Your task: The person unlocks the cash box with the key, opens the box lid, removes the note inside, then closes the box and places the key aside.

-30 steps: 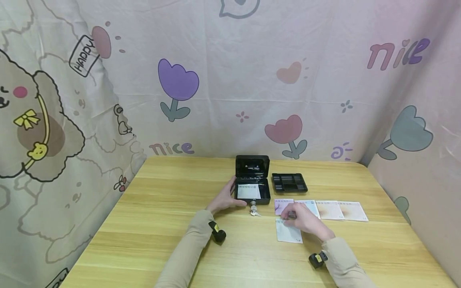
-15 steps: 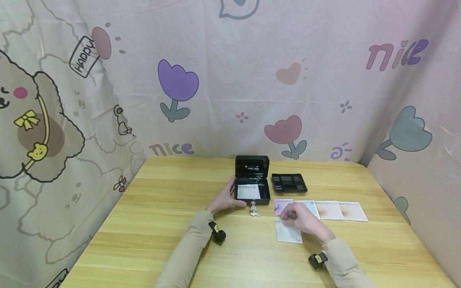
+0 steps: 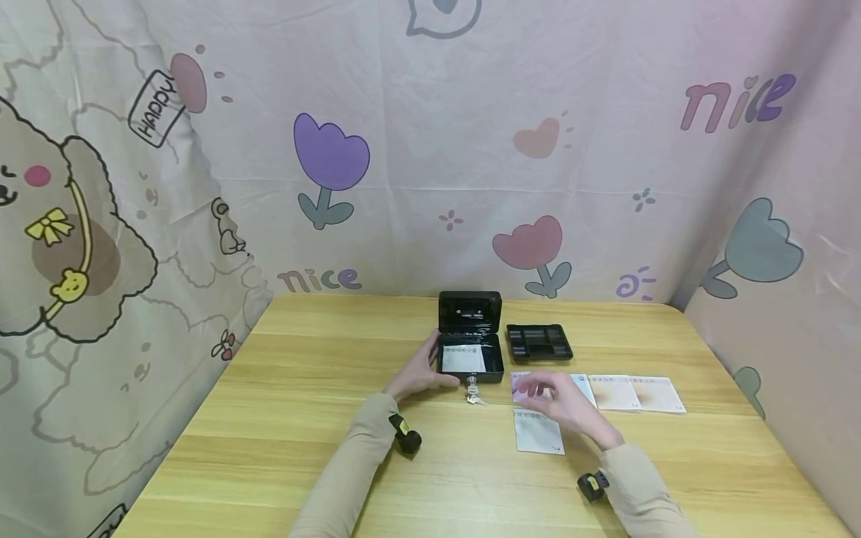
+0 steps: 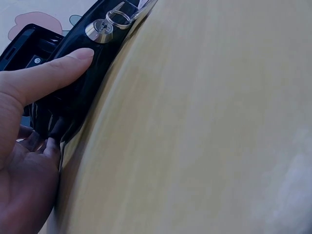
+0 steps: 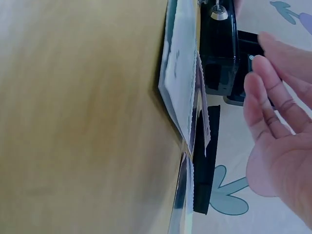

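A small black cash box (image 3: 484,376) stands with its lid (image 3: 468,314) raised and a pale printed card (image 3: 463,359) inside. Keys (image 3: 475,396) hang from its front lock (image 4: 99,30). My left hand (image 3: 418,375) holds the box's front left corner, thumb along the front and fingers at the side. Above a whitish card (image 3: 540,435) hovers my right hand (image 3: 563,402), fingers loosely bent; nothing shows between them in the right wrist view. It partly hides a purple card (image 3: 517,391) and a bluish card (image 3: 584,385) behind.
To the box's right lies a black compartment tray (image 3: 542,359). Two orange-tinted cards (image 3: 613,393) extend the row rightward. The wooden table (image 3: 323,359) ends at a patterned cloth (image 3: 403,149) behind and at the sides.
My right hand has lifted a little off the whitish card and its fingers have spread, uncovering the card's upper edge. The left hand stays at the box.
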A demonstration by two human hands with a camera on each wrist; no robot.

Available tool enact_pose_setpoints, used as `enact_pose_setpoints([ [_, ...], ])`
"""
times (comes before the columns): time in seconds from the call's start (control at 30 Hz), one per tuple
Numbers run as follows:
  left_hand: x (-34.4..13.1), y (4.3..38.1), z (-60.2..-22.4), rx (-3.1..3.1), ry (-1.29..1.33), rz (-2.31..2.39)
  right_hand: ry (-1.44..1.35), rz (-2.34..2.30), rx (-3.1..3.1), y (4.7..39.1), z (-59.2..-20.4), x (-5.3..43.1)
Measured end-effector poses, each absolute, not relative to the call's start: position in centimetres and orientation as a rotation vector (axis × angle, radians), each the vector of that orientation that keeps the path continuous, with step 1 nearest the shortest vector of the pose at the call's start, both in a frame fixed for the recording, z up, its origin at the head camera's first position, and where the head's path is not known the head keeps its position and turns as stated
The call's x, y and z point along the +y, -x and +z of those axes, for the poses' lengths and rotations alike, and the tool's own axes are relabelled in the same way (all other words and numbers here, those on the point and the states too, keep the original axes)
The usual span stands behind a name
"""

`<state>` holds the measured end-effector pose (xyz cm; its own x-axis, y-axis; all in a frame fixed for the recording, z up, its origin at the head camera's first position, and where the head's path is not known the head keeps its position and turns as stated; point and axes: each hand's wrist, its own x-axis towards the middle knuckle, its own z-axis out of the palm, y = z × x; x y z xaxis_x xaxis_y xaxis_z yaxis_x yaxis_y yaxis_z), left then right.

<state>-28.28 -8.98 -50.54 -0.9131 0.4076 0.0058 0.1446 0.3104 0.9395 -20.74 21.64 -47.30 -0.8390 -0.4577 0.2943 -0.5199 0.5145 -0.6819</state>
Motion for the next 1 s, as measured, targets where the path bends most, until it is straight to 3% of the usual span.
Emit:
enact_pose_setpoints([
  [0.53, -9.0, 28.3, -50.5, 2.341, -0.495, 1.647, -0.852, 1.337, -2.706, 21.6, -45.3, 19.9],
  [1.0, -8.9, 28.3, -50.6, 2.345, -0.482, 1.649, -0.890, 1.376, -2.713, 24.9, -42.9, 17.5],
])
